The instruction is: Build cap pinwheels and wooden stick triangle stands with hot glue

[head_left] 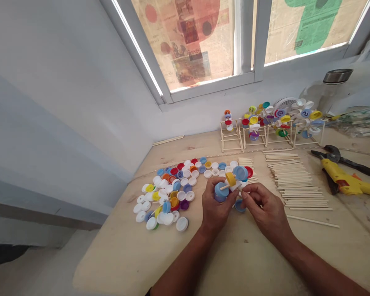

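Observation:
My left hand is closed around a small wheel of bottle caps joined by thin wooden sticks. Light blue, yellow and red caps show on it, and it is held just above the table. At its right side my right hand pinches, thumb against forefinger, at the end of a thin stick. Whether that stick is fixed to the wheel is hard to make out. A blue cap appears just below the fingers, between the hands.
Loose bottle caps spread across the table to the left. Rows of wooden sticks lie at right, beside a yellow glue gun and black-handled pliers. Finished-looking cap wheels on stick frames stand along the wall, near a bottle.

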{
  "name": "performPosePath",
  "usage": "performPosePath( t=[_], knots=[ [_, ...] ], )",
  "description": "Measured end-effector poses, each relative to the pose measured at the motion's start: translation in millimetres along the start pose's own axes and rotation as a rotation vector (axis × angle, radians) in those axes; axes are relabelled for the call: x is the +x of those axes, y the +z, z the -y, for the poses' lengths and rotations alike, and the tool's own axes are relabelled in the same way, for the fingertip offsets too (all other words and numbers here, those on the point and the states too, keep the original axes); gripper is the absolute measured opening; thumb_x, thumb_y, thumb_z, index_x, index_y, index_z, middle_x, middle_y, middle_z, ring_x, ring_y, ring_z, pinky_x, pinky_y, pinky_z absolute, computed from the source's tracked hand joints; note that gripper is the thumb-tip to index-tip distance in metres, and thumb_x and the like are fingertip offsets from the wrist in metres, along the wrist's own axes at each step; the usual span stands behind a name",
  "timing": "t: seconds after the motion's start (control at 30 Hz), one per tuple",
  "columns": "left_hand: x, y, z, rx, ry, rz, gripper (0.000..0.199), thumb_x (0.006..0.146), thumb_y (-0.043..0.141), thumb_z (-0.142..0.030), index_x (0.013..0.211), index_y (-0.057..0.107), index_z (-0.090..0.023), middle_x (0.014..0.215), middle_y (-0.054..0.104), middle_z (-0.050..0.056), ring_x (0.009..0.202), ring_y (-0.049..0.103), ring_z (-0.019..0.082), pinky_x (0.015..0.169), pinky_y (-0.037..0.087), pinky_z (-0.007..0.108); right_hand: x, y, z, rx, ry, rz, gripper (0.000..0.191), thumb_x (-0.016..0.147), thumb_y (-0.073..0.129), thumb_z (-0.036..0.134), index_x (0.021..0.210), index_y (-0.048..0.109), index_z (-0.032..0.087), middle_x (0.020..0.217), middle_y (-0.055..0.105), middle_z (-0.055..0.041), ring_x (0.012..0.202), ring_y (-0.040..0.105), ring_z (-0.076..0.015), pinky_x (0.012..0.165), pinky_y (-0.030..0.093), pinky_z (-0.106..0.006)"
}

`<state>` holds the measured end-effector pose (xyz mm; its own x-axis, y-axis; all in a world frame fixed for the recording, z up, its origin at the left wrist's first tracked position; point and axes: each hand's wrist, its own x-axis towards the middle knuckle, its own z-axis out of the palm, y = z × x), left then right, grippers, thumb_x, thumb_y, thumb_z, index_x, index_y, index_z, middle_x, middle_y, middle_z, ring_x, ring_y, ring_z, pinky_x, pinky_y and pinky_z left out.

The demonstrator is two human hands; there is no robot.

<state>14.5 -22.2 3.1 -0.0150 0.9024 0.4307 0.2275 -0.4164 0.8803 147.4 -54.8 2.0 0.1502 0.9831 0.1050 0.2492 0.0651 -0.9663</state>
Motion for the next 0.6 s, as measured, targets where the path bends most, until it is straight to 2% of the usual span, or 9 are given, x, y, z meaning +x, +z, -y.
performPosePath(
  t=[0.2, 0.4, 0.6],
  knots=[
    [0, -0.5, 4, 0.047, 0.023, 0.007, 0.026, 0.073, 0.070, -0.027, 0.092, 0.053, -0.021, 0.081, 0.062, -0.001, 0.071, 0.059, 0.013, 0.065, 0.048, 0.023, 2, 0, -4, 0.148, 0.069, 0.041, 0.028, 0.083, 0.055, 0.047, 0.086, 0.056, 0.019, 0.056, 0.061, 0.0027, 0.050, 0.051, -0.0090, 0.049, 0.037, -0.020],
    [-1, -1.0, 7, 0.088, 0.067, 0.010, 0.025, 0.073, 0.069, -0.026, 0.093, 0.054, -0.021, 0.084, 0.062, -0.001, 0.074, 0.060, 0.013, 0.068, 0.048, 0.024, 8, 2, -10, 0.356, 0.195, 0.117, 0.039, 0.077, 0.060, 0.055, 0.085, 0.054, 0.017, 0.051, 0.058, 0.0039, 0.036, 0.031, -0.0038, 0.038, 0.021, -0.019],
    [-2, 0.9, 7, 0.104, 0.060, 0.064, 0.023, 0.074, 0.068, -0.028, 0.092, 0.054, -0.021, 0.083, 0.061, 0.000, 0.076, 0.061, 0.015, 0.069, 0.048, 0.026, 10, 3, -9, 0.513, 0.279, 0.148, 0.043, 0.072, 0.063, 0.059, 0.079, 0.051, 0.018, 0.046, 0.055, 0.0050, 0.034, 0.029, -0.0037, 0.036, 0.019, -0.019]
  ],
)
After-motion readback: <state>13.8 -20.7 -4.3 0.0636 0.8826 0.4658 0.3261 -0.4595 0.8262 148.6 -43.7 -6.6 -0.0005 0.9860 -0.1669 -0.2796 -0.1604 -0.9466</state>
